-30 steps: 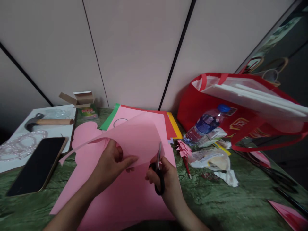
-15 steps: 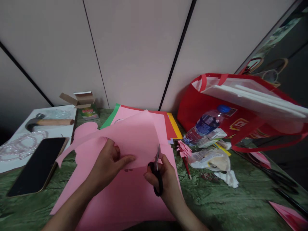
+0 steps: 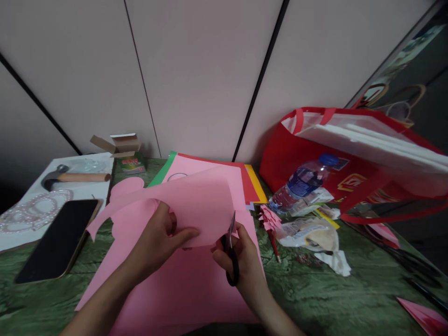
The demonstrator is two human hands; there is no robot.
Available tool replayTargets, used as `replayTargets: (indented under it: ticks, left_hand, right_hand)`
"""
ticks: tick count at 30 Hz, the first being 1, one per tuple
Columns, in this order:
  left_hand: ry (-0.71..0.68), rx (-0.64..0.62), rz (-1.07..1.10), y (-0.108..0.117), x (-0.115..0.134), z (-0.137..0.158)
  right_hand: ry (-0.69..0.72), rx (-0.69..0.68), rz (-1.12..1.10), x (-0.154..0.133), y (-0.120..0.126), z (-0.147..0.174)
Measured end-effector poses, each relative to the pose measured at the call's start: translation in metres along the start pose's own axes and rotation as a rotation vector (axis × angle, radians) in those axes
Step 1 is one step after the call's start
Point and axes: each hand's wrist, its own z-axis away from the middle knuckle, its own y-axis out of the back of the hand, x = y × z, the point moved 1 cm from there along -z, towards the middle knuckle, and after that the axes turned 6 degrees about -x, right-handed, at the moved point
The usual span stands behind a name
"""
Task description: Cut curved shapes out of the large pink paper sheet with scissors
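Observation:
A sheet of pink paper (image 3: 206, 200) is held up off the table, with a long narrow strip of it trailing to the left. My left hand (image 3: 164, 233) pinches its lower left part between thumb and fingers. Black-handled scissors (image 3: 231, 256) are gripped in my right hand (image 3: 245, 261), thumb and fingers in the loops. Their blades point upward at the sheet's right edge; I cannot tell how far apart they are. Beneath both hands lie larger pink sheets (image 3: 189, 294), and rounded pink paper shapes (image 3: 128, 186) sit to the left.
On the left are a hammer (image 3: 84, 177), a phone (image 3: 58, 240), beaded strands (image 3: 38, 210) and an opened small box (image 3: 131, 161). To the right lie a pink paper flower (image 3: 269, 218), a water bottle (image 3: 303, 179), plastic wrappers (image 3: 311, 233) and a red bag (image 3: 280, 149).
The raised sheet's top edge has dipped and its right side curves more. Both hands keep their holds. The whole view has shifted slightly.

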Motion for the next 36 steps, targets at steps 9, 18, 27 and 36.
replayTargets:
  ticks: [9, 18, 27, 36]
  left_hand:
    - [-0.039, 0.01, -0.043, 0.0027, 0.0024, -0.0003]
    - [-0.013, 0.02, -0.007, 0.0061, 0.0055, 0.0006]
    - [-0.039, 0.015, -0.073, 0.0067, 0.0034, -0.0002]
    - [-0.087, -0.068, 0.016, 0.0097, 0.0089, 0.0013]
  right_hand:
    - [-0.028, 0.001, 0.013, -0.0018, -0.0011, 0.0018]
    - [-0.081, 0.011, -0.036, -0.0044, -0.0024, 0.0002]
    - [-0.064, 0.011, -0.033, -0.0014, -0.0021, 0.0003]
    - [-0.075, 0.031, -0.01, 0.0021, 0.0001, 0.0001]
